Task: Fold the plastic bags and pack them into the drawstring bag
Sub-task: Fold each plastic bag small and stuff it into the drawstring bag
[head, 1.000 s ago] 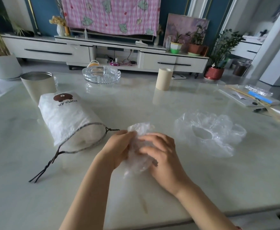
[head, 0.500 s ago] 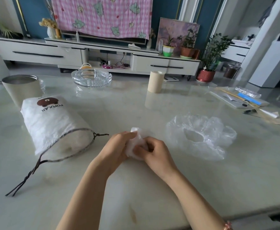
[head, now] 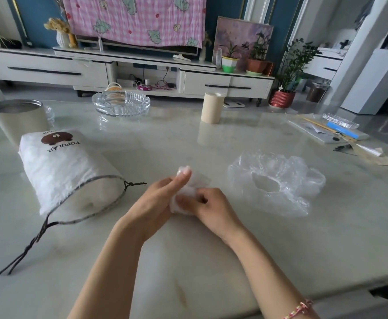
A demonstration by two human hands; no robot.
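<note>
head view: half-folded plastic bag [head: 188, 192] held over the counter [head: 188, 139].
left grip: left hand [head: 151, 201] clasps it.
right grip: right hand [head: 211, 208] pinches it.
remaining: loose bag [head: 278, 180] unfolded; drawstring bag [head: 57, 171] open, waiting.

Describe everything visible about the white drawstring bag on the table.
The drawstring bag is white crinkled fabric, printed with a brown bear and POPULAR. It lies plump on its side on the table, its mouth open toward the person. A dark cord rims the mouth, knotted at one side, its twisted tails trailing nearer.
</note>
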